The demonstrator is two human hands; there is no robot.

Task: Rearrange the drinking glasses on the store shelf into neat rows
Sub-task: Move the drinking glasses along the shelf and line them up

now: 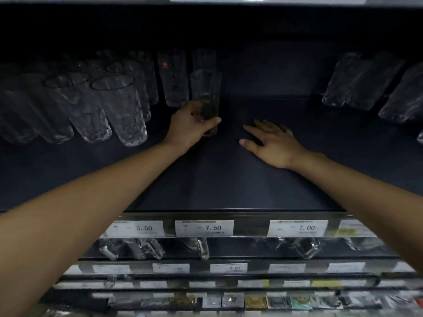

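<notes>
The left hand (192, 124) grips 1 tall clear drinking glass (206, 99) low, mid-shelf on the dark store shelf (229, 179); the right hand (272, 143) lies flat, fingers spread. Slide it upright, square behind its neighbours.

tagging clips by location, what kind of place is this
Most likely a shop's glassware aisle: price tags line the shelf edge, matching drinking glasses stand in rows on it, and glass mugs sit lower down.

There is one wide view only, from the head, looking forward and down into the shelf (251, 184) from near.
</notes>
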